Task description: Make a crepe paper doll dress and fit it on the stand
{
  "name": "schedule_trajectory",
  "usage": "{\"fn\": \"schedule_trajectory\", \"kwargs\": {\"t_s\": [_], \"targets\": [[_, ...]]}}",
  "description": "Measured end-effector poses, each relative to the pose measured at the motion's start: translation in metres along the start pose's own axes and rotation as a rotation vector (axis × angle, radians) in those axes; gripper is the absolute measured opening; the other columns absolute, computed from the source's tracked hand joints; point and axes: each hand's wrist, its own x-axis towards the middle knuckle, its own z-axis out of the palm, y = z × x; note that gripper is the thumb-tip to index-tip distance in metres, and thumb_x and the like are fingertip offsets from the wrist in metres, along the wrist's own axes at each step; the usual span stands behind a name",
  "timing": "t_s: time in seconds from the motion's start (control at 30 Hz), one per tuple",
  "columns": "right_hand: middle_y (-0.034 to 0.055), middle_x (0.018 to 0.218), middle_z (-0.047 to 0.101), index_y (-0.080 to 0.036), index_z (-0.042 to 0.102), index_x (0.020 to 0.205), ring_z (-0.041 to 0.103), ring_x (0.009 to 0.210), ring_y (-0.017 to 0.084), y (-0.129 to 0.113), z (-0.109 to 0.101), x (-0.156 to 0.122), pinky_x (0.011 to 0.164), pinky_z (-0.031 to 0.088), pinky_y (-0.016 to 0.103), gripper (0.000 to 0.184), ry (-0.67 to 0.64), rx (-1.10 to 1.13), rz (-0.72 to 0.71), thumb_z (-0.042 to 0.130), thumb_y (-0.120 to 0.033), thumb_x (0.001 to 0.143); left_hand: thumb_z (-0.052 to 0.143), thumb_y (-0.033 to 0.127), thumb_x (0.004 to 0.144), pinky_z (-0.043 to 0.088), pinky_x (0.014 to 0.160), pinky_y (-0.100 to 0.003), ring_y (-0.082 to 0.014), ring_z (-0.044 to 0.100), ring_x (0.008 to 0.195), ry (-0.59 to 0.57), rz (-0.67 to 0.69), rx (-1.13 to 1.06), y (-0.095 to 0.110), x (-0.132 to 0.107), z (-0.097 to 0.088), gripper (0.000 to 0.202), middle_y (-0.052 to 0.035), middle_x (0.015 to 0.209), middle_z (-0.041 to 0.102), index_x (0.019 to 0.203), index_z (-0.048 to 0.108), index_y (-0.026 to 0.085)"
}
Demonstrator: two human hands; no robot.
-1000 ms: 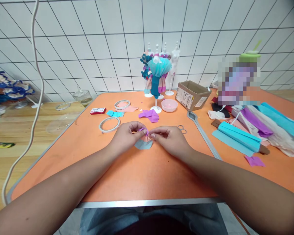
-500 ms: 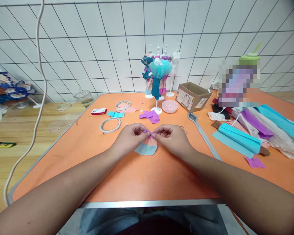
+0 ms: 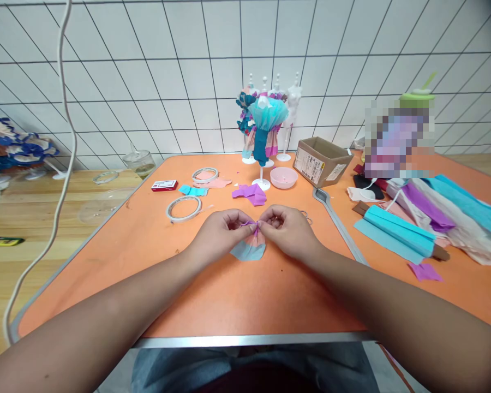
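Between my hands is a small piece of crepe paper [image 3: 249, 251], banded purple, pink and light blue, its purple top edge gathered into pleats. My left hand [image 3: 226, 229] pinches that purple edge from the left, thumb against fingers. From the other side my right hand [image 3: 288, 232] pinches the same edge, its fingertips almost meeting the left ones. The light blue end fans out below, just over the orange table [image 3: 245, 305]. Behind my hands lies a scrap of purple paper [image 3: 251, 194]. Scissors [image 3: 306, 216] are partly hidden behind my right hand.
Tape rolls [image 3: 184, 208], a red-and-white box [image 3: 164, 186] and a blue paper strip [image 3: 193, 190] lie left. Dress-form stands [image 3: 262, 136], a pink bowl [image 3: 283, 178] and a cardboard box [image 3: 322, 162] stand behind. Crepe paper rolls [image 3: 401, 232] are piled right.
Both hands still pinch the crepe paper. They have shifted slightly right with it, and the fingertips have moved a little along the gathered purple edge.
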Motion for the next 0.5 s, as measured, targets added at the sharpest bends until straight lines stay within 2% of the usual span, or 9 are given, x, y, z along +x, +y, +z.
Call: {"fn": "schedule_trajectory", "kwargs": {"t_s": [0.07,0.13,0.23,0.3,0.4,0.5], "targets": [[0.0021,0.078,0.07,-0.018,0.069,0.078,0.06,0.068,0.013,-0.001,-0.004,0.001,0.062,0.045,0.025,0.014,-0.065,0.083,-0.017,0.059,-0.027,0.075,0.066,0.041,0.074,0.045,0.063,-0.026,-0.0164,0.062,0.072,0.006,-0.015,-0.03,-0.002,0.002,-0.004,0.028,-0.0043,0.079,0.069,0.082,0.067,0.014],[0.0039,0.086,0.072,-0.018,0.071,0.087,0.061,0.07,0.013,-0.001,-0.007,0.002,0.065,0.047,0.026,0.019,-0.124,0.146,-0.006,0.057,-0.026,0.078,0.067,0.042,0.073,0.045,0.063,-0.026,-0.0165,0.063,0.073,-0.005,-0.035,-0.067,-0.006,0.006,-0.01,0.03,-0.0044,0.08,0.07,0.084,0.068,0.015],[0.0049,0.089,0.071,-0.018,0.069,0.1,0.056,0.055,0.01,0.0,-0.009,0.003,0.056,0.047,0.025,0.027,-0.164,0.161,0.044,0.052,-0.022,0.08,0.069,0.043,0.073,0.049,0.072,-0.03,-0.0188,0.065,0.081,-0.141,-0.073,-0.156,-0.011,0.011,-0.019,0.033,-0.0063,0.088,0.072,0.089,0.07,0.015],[0.0044,0.094,0.069,-0.019,0.066,0.102,0.052,0.051,0.008,0.002,-0.01,0.004,0.053,0.046,0.025,0.029,-0.105,0.123,0.023,0.051,-0.017,0.078,0.071,0.042,0.071,0.05,0.077,-0.031,-0.0192,0.066,0.083,-0.225,-0.109,-0.208,-0.014,0.014,-0.024,0.033,-0.0072,0.09,0.073,0.09,0.071,0.015],[0.0032,0.099,0.066,-0.02,0.06,0.101,0.055,0.059,0.009,0.005,-0.014,0.005,0.057,0.048,0.025,0.033,0.004,0.016,-0.133,0.048,-0.008,0.073,0.075,0.04,0.068,0.051,0.078,-0.031,-0.0187,0.066,0.083,-0.302,-0.18,-0.24,-0.016,0.015,-0.032,0.032,-0.0073,0.092,0.073,0.09,0.073,0.016],[0.0042,0.104,0.064,-0.022,0.059,0.104,0.06,0.085,0.015,0.005,-0.016,0.002,0.07,0.05,0.029,0.04,-0.056,-0.121,-0.492,0.045,-0.001,0.073,0.078,0.032,0.065,0.051,0.076,-0.029,-0.0174,0.066,0.083,-0.456,-0.296,-0.298,-0.016,0.014,-0.037,0.034,-0.0053,0.092,0.073,0.095,0.072,0.017]]}}
